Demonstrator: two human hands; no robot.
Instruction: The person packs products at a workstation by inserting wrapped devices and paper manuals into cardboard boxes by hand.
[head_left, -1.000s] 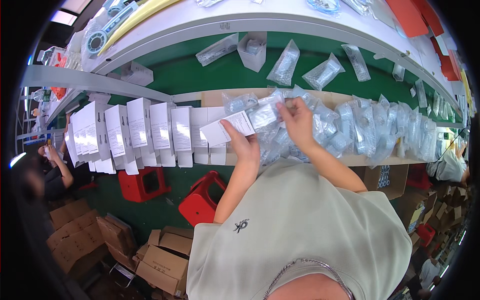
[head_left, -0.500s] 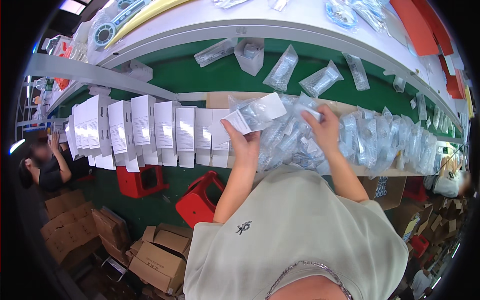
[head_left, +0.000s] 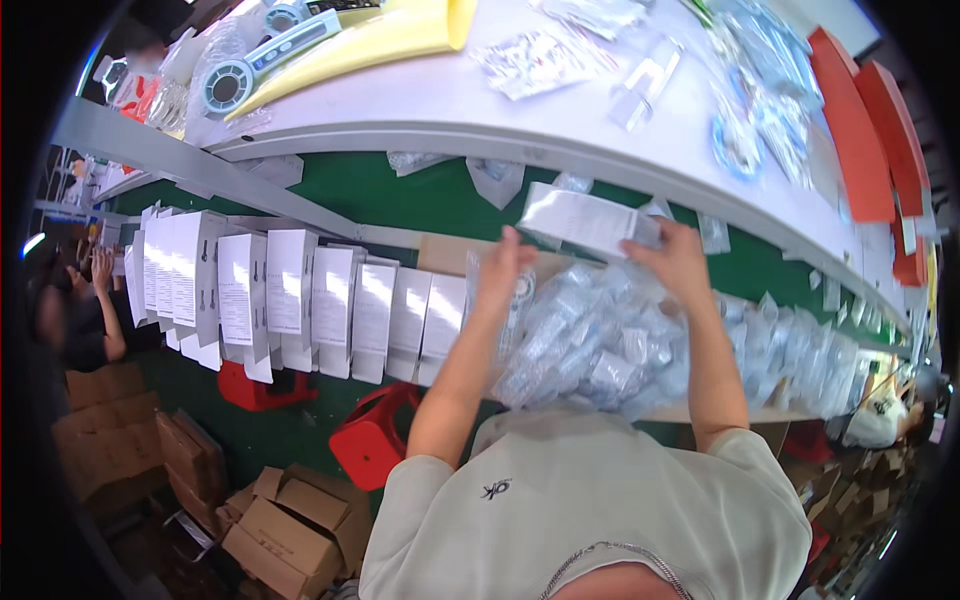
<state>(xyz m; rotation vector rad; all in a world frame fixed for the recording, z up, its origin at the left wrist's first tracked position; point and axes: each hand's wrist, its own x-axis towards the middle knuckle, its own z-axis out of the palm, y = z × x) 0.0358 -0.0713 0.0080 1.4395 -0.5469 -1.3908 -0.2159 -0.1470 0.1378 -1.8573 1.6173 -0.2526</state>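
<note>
A small white carton (head_left: 578, 217) is raised over the far side of the work surface, lying lengthwise. My right hand (head_left: 668, 258) grips its right end between thumb and fingers. My left hand (head_left: 503, 272) is off the carton, to its lower left, fingers apart and slightly blurred. Just beside that hand lies a clear bag with a round part (head_left: 520, 292) inside. Between my forearms spreads a heap of clear bubble-wrap pouches (head_left: 600, 340). Left of the left hand stands a row of open white cartons (head_left: 330, 300), their flaps hanging toward me.
A white shelf (head_left: 400, 130) crosses the far side, carrying a yellow sheet (head_left: 400, 45), a light-blue handheld device (head_left: 270, 65) and red bins (head_left: 850, 140). More bagged items (head_left: 800, 360) line the right. Red stools (head_left: 375, 435) and brown cardboard boxes (head_left: 290, 530) are below left.
The white carton has passed from my left hand into my right and moved farther away. My left hand has let go. The view has shifted, showing more of the shelf.
</note>
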